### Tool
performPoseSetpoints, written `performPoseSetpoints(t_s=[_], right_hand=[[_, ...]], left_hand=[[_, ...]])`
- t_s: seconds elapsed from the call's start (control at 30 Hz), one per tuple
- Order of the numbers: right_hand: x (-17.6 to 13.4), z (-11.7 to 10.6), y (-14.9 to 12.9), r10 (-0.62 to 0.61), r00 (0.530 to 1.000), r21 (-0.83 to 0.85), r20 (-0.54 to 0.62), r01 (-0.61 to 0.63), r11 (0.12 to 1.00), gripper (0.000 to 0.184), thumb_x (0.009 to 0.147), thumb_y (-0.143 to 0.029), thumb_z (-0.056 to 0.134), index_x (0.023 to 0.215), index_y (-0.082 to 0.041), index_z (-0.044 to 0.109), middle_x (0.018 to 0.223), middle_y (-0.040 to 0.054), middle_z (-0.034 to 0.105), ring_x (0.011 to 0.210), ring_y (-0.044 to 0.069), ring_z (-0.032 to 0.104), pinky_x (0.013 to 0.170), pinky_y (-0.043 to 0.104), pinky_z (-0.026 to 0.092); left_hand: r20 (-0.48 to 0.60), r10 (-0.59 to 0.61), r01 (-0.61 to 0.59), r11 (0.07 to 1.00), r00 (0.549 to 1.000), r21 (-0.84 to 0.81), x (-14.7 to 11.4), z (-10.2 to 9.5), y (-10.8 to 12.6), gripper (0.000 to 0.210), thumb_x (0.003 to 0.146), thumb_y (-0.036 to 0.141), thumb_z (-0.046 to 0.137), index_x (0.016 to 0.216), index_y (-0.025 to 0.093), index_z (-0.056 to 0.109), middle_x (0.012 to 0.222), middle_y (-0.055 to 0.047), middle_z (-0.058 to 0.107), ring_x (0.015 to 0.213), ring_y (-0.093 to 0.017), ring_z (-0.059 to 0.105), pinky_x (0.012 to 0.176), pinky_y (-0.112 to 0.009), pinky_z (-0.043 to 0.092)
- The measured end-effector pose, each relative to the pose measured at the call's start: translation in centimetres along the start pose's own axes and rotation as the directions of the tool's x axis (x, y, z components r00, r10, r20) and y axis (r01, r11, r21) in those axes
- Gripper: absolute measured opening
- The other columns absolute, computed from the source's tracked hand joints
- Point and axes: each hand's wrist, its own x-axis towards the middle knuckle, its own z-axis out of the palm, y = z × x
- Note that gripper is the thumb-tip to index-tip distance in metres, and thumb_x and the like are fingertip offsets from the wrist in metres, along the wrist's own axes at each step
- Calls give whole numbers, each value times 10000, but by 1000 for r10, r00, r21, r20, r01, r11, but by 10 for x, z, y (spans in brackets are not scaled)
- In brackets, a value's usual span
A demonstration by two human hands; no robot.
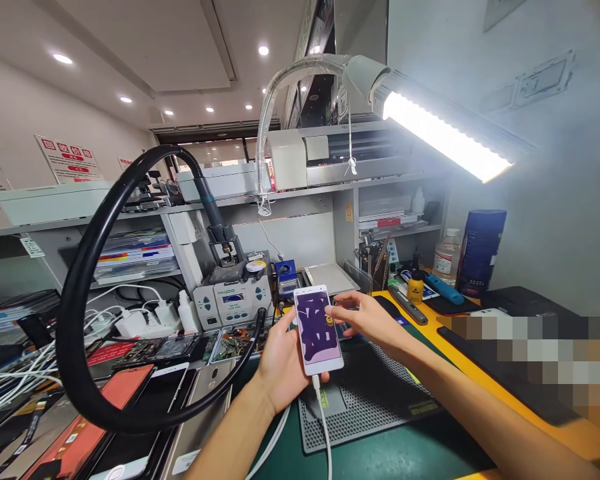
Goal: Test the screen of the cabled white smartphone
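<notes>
A white smartphone (321,330) lies upright in my left hand (283,360), which is closed round its left side and back. Its lit screen shows dark purple patches over a pale pink ground. A white charging cable (323,417) runs from the phone's bottom edge down across the mat. My right hand (361,317) is at the phone's upper right side, fingers bent and apart, with a fingertip at the screen. It holds nothing. Under the phone is a grey perforated mat (370,393) on a green work mat (405,450).
A black hose (75,320) loops from a soldering station (233,300) on the left. Several phones (115,413) lie below it. Overhead hangs a lit lamp (445,137). At right stand a yellow bottle (415,290), a clear bottle (447,257) and a blue canister (480,253).
</notes>
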Motion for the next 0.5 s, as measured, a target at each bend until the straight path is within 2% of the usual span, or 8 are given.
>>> performPoseSetpoints(t_s=[0.3,0.5], right_hand=[[-1,2,0,-15,1000,2,-17,15,1000,496,795,-483,747,1132,-151,601,1166,143,659,993,247,688,632,277,583],[-2,9,2,-22,999,-5,-35,22,1000,554,765,-490,770,1167,-159,580,1189,147,662,984,250,687,615,273,571]], left_hand=[[8,-10,10,1000,1000,9,2,-4,-1,491,950,528,462,1029,100,689,929,-139,677,676,-251,648,479,-343,491],[11,-7,7,1000,1000,-24,2,-4,-4,496,958,520,457,1145,114,672,906,-122,675,640,-216,627,475,-330,497]])
